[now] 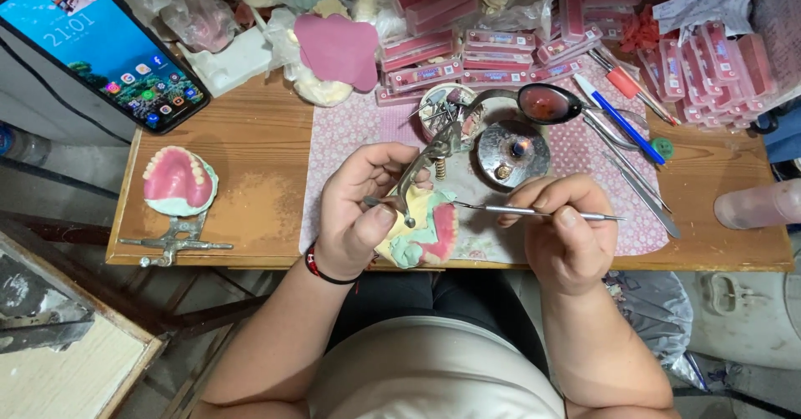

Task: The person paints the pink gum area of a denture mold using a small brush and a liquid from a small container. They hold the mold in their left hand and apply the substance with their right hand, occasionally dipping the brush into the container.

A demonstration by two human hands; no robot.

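Pink denture model (425,231) in left hand (359,210)

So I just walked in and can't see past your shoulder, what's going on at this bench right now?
A person sits at a wooden table, working on a denture model mounted in a metal hinged frame. The left hand grips the model and frame over the patterned mat. The right hand holds a thin metal carving tool, its tip at the pink gum. A second denture model sits to the left, and a phone lies at the table's corner.

A dental workshop: denture model (178,183), pink tooth boxes (425,75), wooden bench (250,148).
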